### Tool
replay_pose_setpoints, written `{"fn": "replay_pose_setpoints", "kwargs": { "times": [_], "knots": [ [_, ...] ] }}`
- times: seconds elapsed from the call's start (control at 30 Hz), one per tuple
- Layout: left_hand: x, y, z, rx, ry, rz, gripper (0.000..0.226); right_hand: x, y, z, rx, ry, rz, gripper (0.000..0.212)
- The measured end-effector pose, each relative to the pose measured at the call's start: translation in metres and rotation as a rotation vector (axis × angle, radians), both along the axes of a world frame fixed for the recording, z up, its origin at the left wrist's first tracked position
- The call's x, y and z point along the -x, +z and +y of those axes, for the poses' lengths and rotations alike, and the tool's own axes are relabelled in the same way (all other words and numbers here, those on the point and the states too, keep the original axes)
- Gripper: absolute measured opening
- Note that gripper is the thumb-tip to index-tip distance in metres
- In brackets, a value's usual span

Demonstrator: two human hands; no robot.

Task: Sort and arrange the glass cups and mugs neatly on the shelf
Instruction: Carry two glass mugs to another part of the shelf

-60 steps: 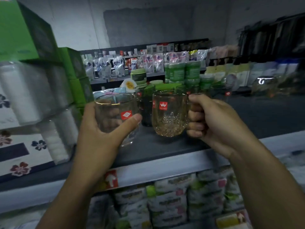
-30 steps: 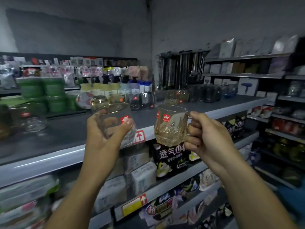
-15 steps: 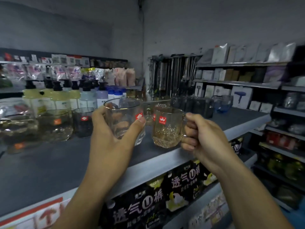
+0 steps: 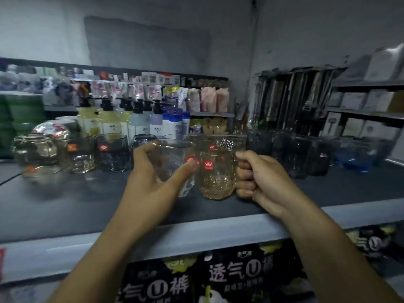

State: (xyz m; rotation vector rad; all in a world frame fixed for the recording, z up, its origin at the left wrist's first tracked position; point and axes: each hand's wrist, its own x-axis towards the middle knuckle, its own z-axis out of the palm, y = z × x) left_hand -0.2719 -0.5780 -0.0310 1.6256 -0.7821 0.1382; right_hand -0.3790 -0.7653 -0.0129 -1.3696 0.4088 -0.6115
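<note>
Shop shelf, dark-topped, as landmark. Nearest, above its front edge: left hand wrapped round a clear tumbler; right hand fisted through an amber mug's handle. Glass: rigid, slippery, breakable; grip wall or handle. Behind: standing glasses. Half a second ago both sat slightly higher.
</note>
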Motion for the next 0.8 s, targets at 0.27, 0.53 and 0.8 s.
{"fn": "replay_pose_setpoints", "kwargs": {
  "times": [0.27, 0.53, 0.8],
  "knots": [
    [-0.014, 0.005, -0.006, -0.112, 0.057, 0.181, 0.096, -0.011, 0.0, -0.036, 0.235, 0.035, 0.147, 0.026],
    [-0.04, 0.012, -0.024, -0.181, -0.007, 0.236, 0.098, -0.018, -0.002, -0.044, 0.572, -0.156, 0.221, 0.018],
    [-0.057, 0.018, -0.022, -0.398, 0.016, 0.068, 0.137, 0.0, -0.005, -0.011, 1.357, -0.188, 0.13, 0.049]
  ]
}}
